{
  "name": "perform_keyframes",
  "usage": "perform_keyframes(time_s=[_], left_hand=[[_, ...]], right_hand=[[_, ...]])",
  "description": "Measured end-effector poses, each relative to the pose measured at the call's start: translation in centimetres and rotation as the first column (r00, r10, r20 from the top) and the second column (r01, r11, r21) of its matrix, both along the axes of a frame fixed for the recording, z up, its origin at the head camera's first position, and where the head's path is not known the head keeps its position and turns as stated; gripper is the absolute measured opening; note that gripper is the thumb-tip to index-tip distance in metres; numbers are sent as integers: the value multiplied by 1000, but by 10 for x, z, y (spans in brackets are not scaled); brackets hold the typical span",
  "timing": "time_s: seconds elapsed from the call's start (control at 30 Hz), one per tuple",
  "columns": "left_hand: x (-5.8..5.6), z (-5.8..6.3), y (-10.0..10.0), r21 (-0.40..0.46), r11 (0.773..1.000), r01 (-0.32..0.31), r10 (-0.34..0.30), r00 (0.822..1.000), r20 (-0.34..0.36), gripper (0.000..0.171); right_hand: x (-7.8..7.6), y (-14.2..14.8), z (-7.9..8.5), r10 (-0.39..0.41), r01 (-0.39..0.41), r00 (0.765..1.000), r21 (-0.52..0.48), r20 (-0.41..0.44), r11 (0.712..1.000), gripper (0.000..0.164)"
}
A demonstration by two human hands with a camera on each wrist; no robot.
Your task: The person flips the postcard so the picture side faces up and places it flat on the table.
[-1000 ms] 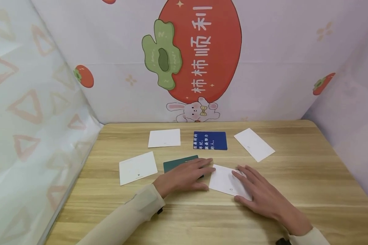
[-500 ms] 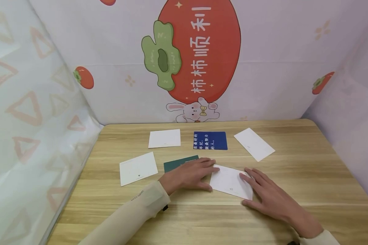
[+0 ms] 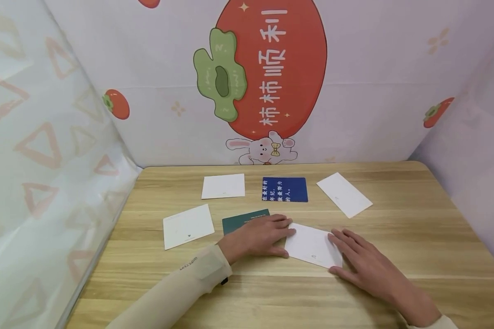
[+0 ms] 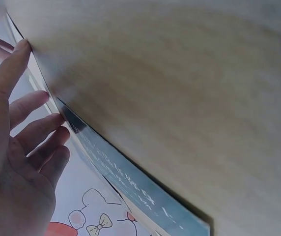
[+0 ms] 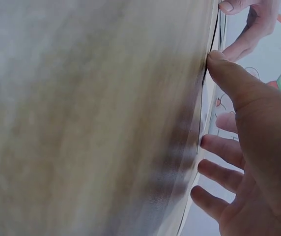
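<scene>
A white card (image 3: 310, 246) with a small mark near its lower edge lies flat on the wooden table. My left hand (image 3: 259, 237) rests at its left edge, fingers spread and mostly straight, and covers part of a dark green card (image 3: 243, 219). At the right edge of the white card lies my right hand (image 3: 364, 262), its fingertips and thumb touching the border. From the left wrist view, the thumb and fingers of the left hand (image 4: 22, 118) meet the table edge-on beside the green card (image 4: 130, 177). The right wrist view has the right hand (image 5: 248, 152) with loosely spread fingers.
Around the hands lie a white card (image 3: 188, 227) at left, another white card (image 3: 223, 186) at back left, a blue card (image 3: 285, 189) with white writing, and a tilted white card (image 3: 344, 195) at back right. A printed cloth (image 3: 156, 128) stands behind the table (image 3: 271, 301).
My right hand has slid right, from lying over the white card to its right edge. The left hand has shifted slightly right; the cards stay nearly in place.
</scene>
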State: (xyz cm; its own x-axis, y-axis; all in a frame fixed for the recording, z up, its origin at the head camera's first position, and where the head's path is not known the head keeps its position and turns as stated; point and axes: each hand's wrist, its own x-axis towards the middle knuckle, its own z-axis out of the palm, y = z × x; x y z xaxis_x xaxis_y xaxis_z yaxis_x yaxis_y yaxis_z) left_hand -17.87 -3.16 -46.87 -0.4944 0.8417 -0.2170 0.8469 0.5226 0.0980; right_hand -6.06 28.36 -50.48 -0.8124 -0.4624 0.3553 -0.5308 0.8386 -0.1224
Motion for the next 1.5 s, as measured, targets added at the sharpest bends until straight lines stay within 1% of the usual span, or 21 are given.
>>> perform_keyframes(time_s=[0.1,0.2,0.33,0.43,0.53,0.67,0.77,0.9,1.07,1.3,1.5], left_hand=[[-1,-1,0,1,1000,14,-14,1000,-13,75],[-1,-2,-1,6,1000,21,-21,1000,-11,76],[-2,-4,-1,6,1000,23,-23,1000,-7,75],[-3,-4,0,-4,999,34,-34,999,-27,76],[-3,-3,-1,-14,999,46,-47,998,-38,76],[-4,-1,-2,-12,999,46,-46,999,-18,72],[-4,0,-2,1,999,41,-41,999,8,70],[-5,1,-3,25,999,37,-38,999,35,68],[-6,1,-6,53,998,44,-47,998,48,66],[-7,-1,-8,92,995,45,-51,997,65,64],[-6,-1,-11,131,990,48,-59,995,82,61]], right_hand=[[0,-1,1,-1,1,1000,16,7,1000,79],[0,-2,2,3,-3,1000,26,5,1000,76],[0,-2,3,10,-10,1000,15,-11,1000,71],[1,-1,4,10,-10,1000,5,-21,1000,68],[0,-1,5,6,-6,1000,-5,-10,1000,67],[2,0,6,-22,23,999,-23,37,999,65],[4,1,6,-48,50,998,-51,48,997,62],[6,3,6,-64,66,998,-88,23,994,58],[8,5,8,-82,83,997,-117,16,990,51],[9,6,8,-72,66,996,-128,-47,990,43],[11,7,9,-88,80,994,-122,-62,989,40]])
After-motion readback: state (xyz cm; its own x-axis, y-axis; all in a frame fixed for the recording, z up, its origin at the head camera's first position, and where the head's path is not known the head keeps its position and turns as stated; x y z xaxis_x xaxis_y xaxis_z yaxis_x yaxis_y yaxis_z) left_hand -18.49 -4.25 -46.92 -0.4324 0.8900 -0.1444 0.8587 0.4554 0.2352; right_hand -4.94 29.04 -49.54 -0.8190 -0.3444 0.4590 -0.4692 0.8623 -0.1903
